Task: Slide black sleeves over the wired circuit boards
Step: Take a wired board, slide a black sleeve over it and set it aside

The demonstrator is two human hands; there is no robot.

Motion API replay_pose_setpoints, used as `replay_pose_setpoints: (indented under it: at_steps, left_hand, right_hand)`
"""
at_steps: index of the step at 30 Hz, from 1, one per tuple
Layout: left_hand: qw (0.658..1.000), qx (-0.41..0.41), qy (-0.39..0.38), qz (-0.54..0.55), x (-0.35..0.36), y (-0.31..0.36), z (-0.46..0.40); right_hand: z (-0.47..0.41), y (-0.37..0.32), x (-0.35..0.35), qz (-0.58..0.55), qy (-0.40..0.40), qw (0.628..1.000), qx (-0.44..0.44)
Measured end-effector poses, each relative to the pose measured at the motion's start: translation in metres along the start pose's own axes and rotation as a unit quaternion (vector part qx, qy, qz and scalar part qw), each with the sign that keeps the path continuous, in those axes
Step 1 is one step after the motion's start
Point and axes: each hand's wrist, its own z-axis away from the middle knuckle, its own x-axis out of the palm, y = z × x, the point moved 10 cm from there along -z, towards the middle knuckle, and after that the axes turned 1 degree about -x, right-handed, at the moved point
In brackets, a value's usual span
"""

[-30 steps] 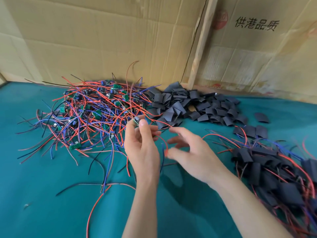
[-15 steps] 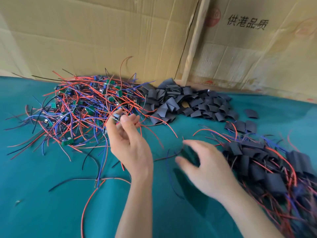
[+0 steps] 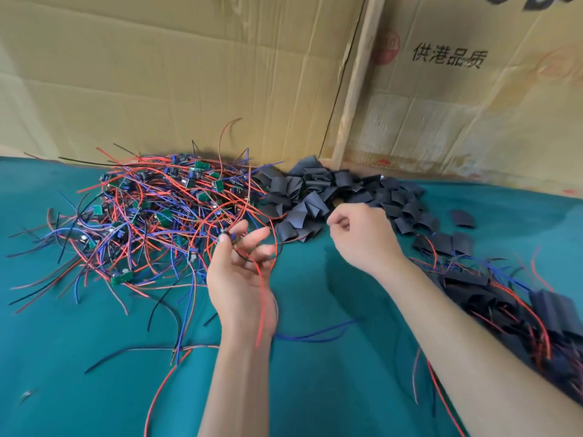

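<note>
My left hand [image 3: 239, 279] is raised palm up over the green cloth and pinches a small wired circuit board [image 3: 227, 237] at its fingertips. Its red and black wires hang across the palm. My right hand [image 3: 362, 238] hovers with curled fingers at the near edge of the heap of loose black sleeves [image 3: 315, 197]. Whether it holds a sleeve is hidden by the fingers. A tangled pile of bare green boards with red, blue and black wires [image 3: 164, 209] lies to the left.
A heap of sleeved boards with trailing wires [image 3: 504, 298] lies at the right, under my right forearm. Cardboard walls [image 3: 189, 74] and a wooden post [image 3: 356, 83] close off the back. Loose wires trail over the green cloth [image 3: 94, 373] in front.
My right hand moved from the sleeved heap at the right up to the loose sleeve pile and curled its fingers. My left hand turned palm up, still holding the board.
</note>
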Motion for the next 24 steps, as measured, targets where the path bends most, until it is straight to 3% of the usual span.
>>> replay_pose_setpoints:
  at_steps: [7, 11, 15, 19, 22, 24]
  left_hand:
    - [0.996, -0.047, -0.042, -0.066, 0.011, -0.019, 0.002]
    - [0.991, -0.048, -0.037, -0.122, 0.009, -0.025, 0.001]
    - [0.980, -0.041, -0.054, -0.185, 0.011, -0.031, 0.004]
    - [0.973, -0.049, -0.078, -0.210, 0.017, -0.036, 0.008]
    - [0.961, -0.064, -0.102, -0.251, 0.023, -0.044, 0.015]
    - [0.953, -0.078, -0.121, -0.267, 0.027, -0.051, 0.019]
  right_hand:
    - [-0.059, -0.006, 0.055, -0.015, -0.032, 0.998, 0.050]
    - [-0.065, 0.005, 0.067, -0.128, 0.013, 0.985, 0.116]
    - [-0.042, 0.016, 0.023, -0.225, 0.106, 0.960, 0.125]
    - [0.022, 0.030, -0.027, -0.136, 0.149, 0.977, 0.064]
    - [0.054, 0.030, -0.012, -0.067, 0.097, 0.993, 0.017]
    - [0.060, 0.027, 0.005, -0.088, 0.049, 0.995, -0.003]
